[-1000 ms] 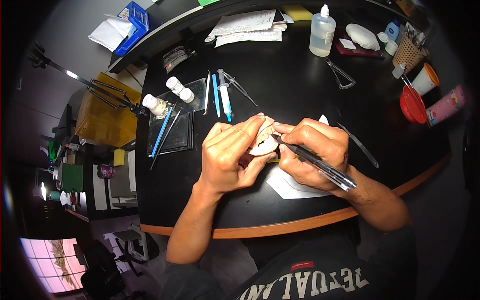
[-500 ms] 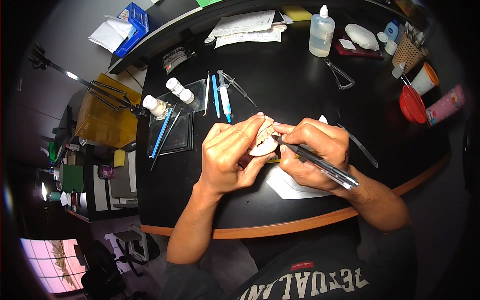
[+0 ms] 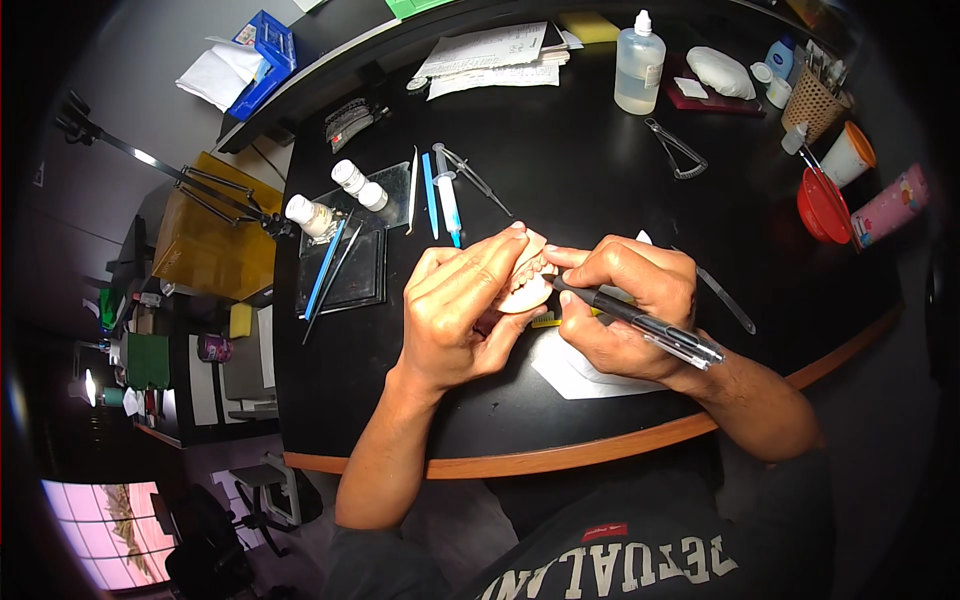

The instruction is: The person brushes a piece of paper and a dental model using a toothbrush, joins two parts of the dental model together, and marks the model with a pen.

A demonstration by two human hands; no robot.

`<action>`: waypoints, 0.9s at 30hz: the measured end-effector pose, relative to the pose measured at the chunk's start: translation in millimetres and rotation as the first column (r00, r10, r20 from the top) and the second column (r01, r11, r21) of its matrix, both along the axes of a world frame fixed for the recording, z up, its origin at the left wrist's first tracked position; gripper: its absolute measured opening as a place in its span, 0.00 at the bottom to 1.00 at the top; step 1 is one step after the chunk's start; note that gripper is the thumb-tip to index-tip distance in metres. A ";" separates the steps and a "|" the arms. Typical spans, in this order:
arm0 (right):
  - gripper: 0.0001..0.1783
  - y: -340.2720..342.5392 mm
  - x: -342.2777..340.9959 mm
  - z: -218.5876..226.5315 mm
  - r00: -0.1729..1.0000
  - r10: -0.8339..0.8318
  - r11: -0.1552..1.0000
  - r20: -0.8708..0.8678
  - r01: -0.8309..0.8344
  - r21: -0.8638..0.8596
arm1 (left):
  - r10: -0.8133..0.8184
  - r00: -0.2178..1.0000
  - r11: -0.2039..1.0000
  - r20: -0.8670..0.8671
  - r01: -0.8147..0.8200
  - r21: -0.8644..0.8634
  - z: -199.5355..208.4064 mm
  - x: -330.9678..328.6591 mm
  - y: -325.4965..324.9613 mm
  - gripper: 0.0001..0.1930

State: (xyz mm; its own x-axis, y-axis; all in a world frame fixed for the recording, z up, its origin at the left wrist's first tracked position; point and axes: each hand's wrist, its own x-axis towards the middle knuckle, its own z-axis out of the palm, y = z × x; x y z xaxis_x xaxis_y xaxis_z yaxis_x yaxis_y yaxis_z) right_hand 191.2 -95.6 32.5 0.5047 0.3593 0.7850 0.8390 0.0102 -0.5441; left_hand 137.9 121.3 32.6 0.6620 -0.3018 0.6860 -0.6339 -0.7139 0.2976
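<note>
A pale pink dental cast (image 3: pixel 527 285), smooth and arch-shaped with a row of moulded teeth, is being held just above the middle of a glossy black tabletop (image 3: pixel 600 180). Its long axis is running up and away from the person, with the teeth facing right. The left hand (image 3: pixel 462 312) is gripping the cast, fingers wrapped around it. The right hand (image 3: pixel 628 300) is clenching a slim black pen (image 3: pixel 632 320), its tip touching the cast and its barrel pointing down to the right. White paper (image 3: pixel 580 375) is lying below the cast. Above the cast are thin tools, small vials and a clear plastic bottle (image 3: pixel 638 65). The tabletop has a curved wooden edge.
</note>
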 end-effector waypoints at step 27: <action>0.11 -2.6 -2.2 1.6 0.999 -0.011 0.998 -0.035 0.008 -0.059 | 0.003 1.000 1.000 -0.015 -0.003 -0.009 1.2 -1.1 -1.2 0.31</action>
State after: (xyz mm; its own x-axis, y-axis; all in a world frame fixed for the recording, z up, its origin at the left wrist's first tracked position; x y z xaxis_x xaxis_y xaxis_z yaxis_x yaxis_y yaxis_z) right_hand 189.0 -98.2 34.0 0.5356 0.3993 0.7441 0.8189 -0.0305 -0.5731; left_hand 136.8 120.1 33.8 0.6734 -0.2931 0.6787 -0.6268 -0.7131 0.3139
